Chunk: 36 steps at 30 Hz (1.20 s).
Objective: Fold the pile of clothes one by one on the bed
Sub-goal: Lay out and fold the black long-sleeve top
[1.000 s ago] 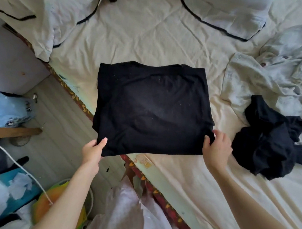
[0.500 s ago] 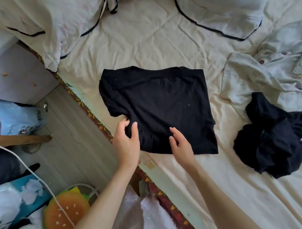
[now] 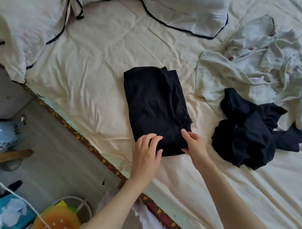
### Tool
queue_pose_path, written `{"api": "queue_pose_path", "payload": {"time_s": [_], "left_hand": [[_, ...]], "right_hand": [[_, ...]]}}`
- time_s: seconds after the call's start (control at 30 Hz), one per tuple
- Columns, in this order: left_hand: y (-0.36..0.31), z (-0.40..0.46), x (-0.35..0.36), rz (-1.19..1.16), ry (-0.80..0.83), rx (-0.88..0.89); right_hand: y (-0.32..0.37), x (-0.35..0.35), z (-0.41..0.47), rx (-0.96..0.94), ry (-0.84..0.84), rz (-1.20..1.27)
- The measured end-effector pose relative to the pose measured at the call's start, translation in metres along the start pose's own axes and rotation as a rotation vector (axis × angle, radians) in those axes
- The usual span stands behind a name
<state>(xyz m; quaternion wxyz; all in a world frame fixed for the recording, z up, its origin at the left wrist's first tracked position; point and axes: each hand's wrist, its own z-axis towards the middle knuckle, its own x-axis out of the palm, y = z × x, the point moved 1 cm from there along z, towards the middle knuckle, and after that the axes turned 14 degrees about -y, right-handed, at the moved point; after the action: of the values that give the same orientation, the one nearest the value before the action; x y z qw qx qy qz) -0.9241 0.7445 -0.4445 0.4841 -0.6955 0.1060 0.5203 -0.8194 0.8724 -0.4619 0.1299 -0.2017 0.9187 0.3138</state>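
A black garment lies folded into a narrow rectangle on the cream bed sheet. My left hand rests on its near left corner, fingers bent and pressing down on the cloth. At the near right corner my right hand holds the fold's edge between thumb and fingers. To the right a crumpled dark garment lies unfolded, partly on a rumpled pale green buttoned shirt.
Pillows with black piping lie at the head of the bed. The bed's patterned edge runs diagonally past my arms. On the floor to the left are a pale bag, a white cable and a fruit-shaped cushion.
The wide black square has been folded in half sideways into a narrow rectangle. Both hands moved from its outer corners to the near end of the folded piece.
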Motion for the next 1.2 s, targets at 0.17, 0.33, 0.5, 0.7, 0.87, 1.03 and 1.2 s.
{"api": "queue_pose_path", "payload": {"time_s": [0.17, 0.33, 0.5, 0.7, 0.87, 1.03, 1.2], "left_hand": [[0.035, -0.003, 0.0, 0.19, 0.135, -0.073], [0.023, -0.003, 0.009, 0.09, 0.116, -0.049], [0.023, -0.016, 0.016, -0.117, 0.111, -0.137], [0.033, 0.002, 0.018, -0.688, 0.042, -1.165], [0.043, 0.007, 0.014, -0.691, 0.185, -1.269], [0.09, 0.014, -0.036, -0.528, 0.215, -1.079], [0.146, 0.041, -0.095, -0.524, -0.006, -1.083]], "right_hand": [[0.003, 0.012, 0.017, 0.103, -0.056, -0.016], [0.002, -0.006, 0.014, -0.103, -0.17, -0.095], [-0.023, -0.024, 0.015, -0.175, -0.242, -0.217], [-0.025, -0.017, 0.029, -0.12, -0.172, -0.237], [-0.024, -0.014, 0.029, -0.105, -0.084, -0.292], [-0.026, -0.009, 0.013, 0.006, 0.156, -0.397], [0.003, 0.01, 0.015, -0.19, 0.042, -0.409]]}}
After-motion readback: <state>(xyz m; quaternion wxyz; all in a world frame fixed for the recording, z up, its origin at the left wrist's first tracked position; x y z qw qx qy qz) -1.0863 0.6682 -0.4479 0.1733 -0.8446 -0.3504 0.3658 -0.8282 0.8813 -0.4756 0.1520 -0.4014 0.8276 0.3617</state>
